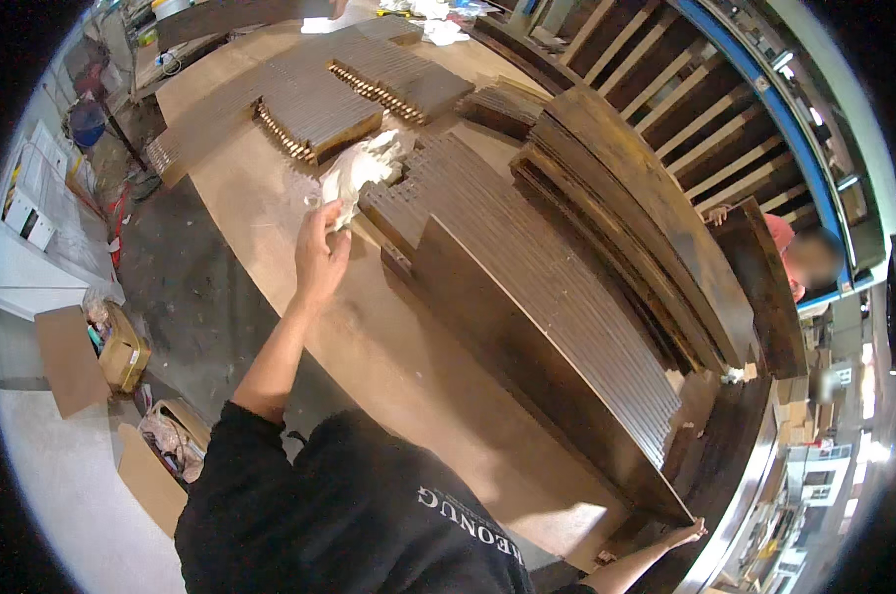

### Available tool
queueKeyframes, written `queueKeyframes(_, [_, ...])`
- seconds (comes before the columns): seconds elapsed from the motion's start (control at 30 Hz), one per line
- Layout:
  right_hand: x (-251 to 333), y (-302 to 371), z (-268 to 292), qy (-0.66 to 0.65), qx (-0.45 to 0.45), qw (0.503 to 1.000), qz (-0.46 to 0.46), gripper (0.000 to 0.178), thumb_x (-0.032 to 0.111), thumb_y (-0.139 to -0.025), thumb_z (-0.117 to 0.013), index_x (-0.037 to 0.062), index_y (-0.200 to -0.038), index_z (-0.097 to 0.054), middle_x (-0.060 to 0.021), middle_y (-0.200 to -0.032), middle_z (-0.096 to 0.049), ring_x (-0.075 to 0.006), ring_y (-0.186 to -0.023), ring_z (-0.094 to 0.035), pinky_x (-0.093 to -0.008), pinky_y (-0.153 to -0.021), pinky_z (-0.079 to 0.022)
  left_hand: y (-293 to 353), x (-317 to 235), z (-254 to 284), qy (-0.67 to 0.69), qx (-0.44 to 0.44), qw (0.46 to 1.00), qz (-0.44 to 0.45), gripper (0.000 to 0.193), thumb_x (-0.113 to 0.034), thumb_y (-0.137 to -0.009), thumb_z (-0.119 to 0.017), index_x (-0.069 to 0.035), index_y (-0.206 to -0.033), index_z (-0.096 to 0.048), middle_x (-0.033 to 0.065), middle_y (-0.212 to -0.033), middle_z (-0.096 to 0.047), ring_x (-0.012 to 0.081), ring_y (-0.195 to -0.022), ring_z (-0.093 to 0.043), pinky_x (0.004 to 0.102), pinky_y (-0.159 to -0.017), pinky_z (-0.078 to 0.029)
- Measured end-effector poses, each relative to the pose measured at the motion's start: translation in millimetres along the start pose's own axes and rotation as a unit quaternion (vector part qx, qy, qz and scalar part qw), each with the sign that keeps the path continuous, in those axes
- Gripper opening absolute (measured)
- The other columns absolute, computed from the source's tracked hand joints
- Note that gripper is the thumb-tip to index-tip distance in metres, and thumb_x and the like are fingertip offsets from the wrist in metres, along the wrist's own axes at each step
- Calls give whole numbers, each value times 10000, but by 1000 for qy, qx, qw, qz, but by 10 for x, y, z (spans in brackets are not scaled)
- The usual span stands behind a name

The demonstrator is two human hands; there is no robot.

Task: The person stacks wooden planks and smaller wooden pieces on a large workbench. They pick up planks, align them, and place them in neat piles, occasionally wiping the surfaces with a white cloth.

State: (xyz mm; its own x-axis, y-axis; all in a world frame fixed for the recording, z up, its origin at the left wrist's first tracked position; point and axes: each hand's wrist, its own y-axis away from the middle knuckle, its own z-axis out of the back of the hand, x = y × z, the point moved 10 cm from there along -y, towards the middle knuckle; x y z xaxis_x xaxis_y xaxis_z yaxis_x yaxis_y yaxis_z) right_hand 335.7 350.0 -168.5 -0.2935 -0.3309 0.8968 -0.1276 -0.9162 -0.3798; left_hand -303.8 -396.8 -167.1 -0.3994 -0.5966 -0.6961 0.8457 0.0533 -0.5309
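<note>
My left hand (321,255) grips a crumpled white rag (361,176) above the worktable (408,346). Along the near side of a wide row of narrow brown strips (527,257) a long dark brown board (542,361) stands tilted on its edge. My right hand (683,536) holds the lower right end of this board, its fingertips at the corner; the rest of that hand is partly hidden. The rag lies over the far left end of the strips.
More bundled strips (319,104) with notched ends lie farther back. Large curved-looking brown boards (646,208) are stacked beyond the row. At the right another person (784,243) holds a dark board (761,287). Open cardboard boxes (77,361) stand on the floor at left.
</note>
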Motion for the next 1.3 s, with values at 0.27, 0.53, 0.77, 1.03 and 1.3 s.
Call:
queueKeyframes(0.27, [314,-146,-326,-2,-28,999,40,164,156,-861,-522,0,-900,-552,-108,-979,-468,-226,-889,-493,-375,-711,-443,-858,778,-955,-300,222,927,-42,623,-50,-683,-630,-153,-1279,-485,106,-1371,-424,324,-1229,-423,417,-983,-389])
queueKeyframes(0.53, [369,-207,-441,20,-14,998,62,151,148,-865,-524,4,-887,-562,-107,-995,-470,-213,-896,-495,-360,-709,-449,-1319,1274,-1638,16,356,934,5,478,-15,-688,-500,-110,-1142,-619,130,-1179,-603,272,-1083,-565,346,-948,-426])
queueKeyframes(0.77, [24,-491,433,8,29,992,126,142,141,-868,-525,7,-876,-571,-106,-1008,-472,-202,-903,-498,-348,-708,-454,-1667,1254,-891,-62,45,993,88,242,-157,-802,-636,21,-966,-634,201,-984,-636,302,-931,-606,375,-801,-459])
queueKeyframes(1.03, [165,-172,-9,-195,-38,980,31,373,109,-754,-594,70,-1028,-344,-11,-914,-378,-121,-804,-407,-271,-753,-369,-1644,1977,-691,-282,29,959,-8,110,-3,-777,-594,-5,-822,-493,160,-891,-493,344,-860,-494,445,-725,-397])
queueKeyframes(1.3, [485,127,-318,-213,-75,974,12,383,174,-752,-623,41,-1015,-378,-9,-826,-394,-120,-754,-421,-281,-761,-372,-1116,3630,171,-286,93,943,143,285,-152,-849,-594,-16,-1061,-463,160,-1030,-506,319,-881,-495,403,-787,-424])
